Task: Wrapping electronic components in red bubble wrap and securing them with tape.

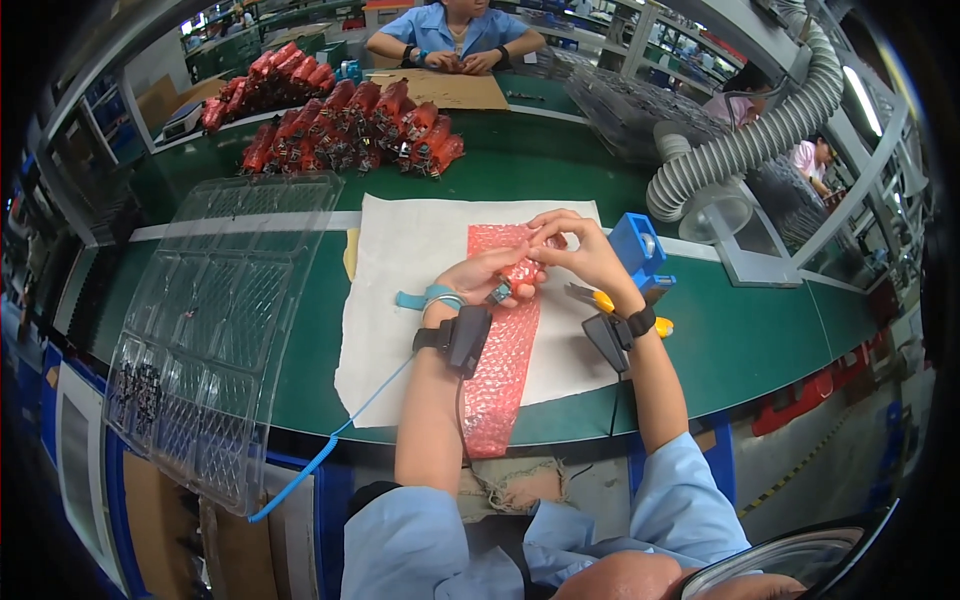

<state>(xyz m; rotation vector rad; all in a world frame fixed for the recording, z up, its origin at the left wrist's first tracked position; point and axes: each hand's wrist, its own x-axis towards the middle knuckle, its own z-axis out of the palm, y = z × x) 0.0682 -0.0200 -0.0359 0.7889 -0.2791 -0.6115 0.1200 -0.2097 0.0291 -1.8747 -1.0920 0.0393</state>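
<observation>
My left hand (478, 275) is closed around a small part wrapped in red bubble wrap (523, 273), with a grey metal end showing below the fingers. My right hand (590, 255) meets it from the right, its fingertips pinched at the top of the wrap; what they pinch is too small to make out. Under both hands a long strip of red bubble wrap (500, 385) lies on a white sheet (400, 300), its near end hanging past the table edge. A teal wrist strap (440, 295) with a coiled blue cord circles my left wrist.
A blue tape dispenser (632, 245) and a yellow-handled tool (603, 301), partly behind my right wrist, lie to the right. Clear plastic trays (215, 290) stand left. Red-wrapped parts (350, 125) are heaped beyond. A grey duct hose (750, 150) hangs at right; a co-worker (455, 40) sits opposite.
</observation>
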